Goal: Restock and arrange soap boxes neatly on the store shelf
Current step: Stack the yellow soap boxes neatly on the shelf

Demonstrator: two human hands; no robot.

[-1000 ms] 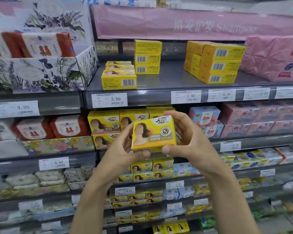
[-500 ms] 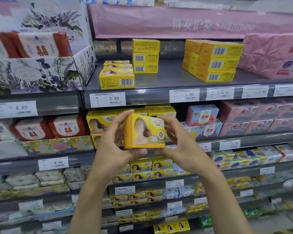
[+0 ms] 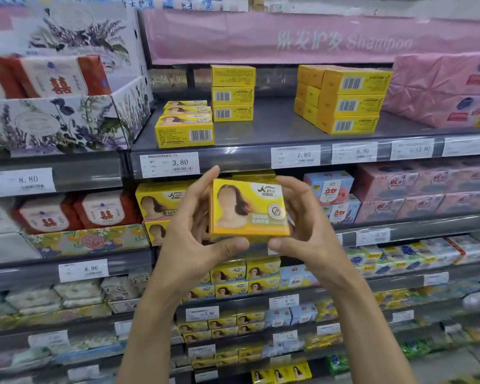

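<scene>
A yellow soap box with a printed portrait is held up in front of the second shelf. My left hand grips its left side, thumb under the bottom edge. My right hand grips its right side, thumb under the box too. On the grey top shelf lies a row of flat yellow soap boxes, behind them a stack of three, and to the right a larger yellow block. More of the same yellow boxes stand on the second shelf behind my hands.
A floral display carton with red-and-white soaps sits upper left. Pink wrapped packs fill the top shelf's right end. Blue and pink soap boxes stand right of my hands. Price tags line the shelf edges; lower shelves hold several small packs.
Both hands turned the yellow box so its front faces me more squarely and shifted it slightly left and lower. The shelves look closer.
</scene>
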